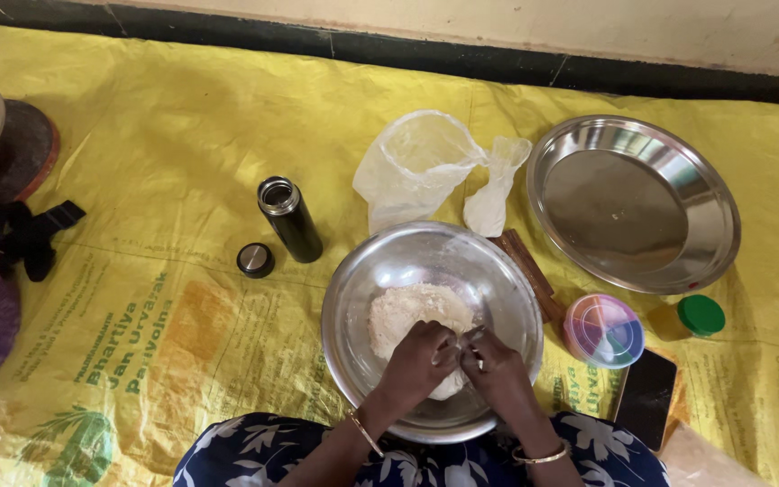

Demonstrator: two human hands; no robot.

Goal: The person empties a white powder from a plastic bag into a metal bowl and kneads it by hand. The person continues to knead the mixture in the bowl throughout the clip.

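Both hands, left hand (423, 356) and right hand (495, 361), were clenched in the flour dough (407, 311) inside the steel bowl (362, 271), near the yellow mat's (182, 135) front edge.

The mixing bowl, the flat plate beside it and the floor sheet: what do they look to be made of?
The mixing bowl looks like polished steel: silvery, with bright reflections around the white dough. The flat plate seems the same metal, mirror-shiny at its rim. The floor sheet appears to be yellow woven plastic sacking, creased, glossy and printed, though the weave is hard to confirm.
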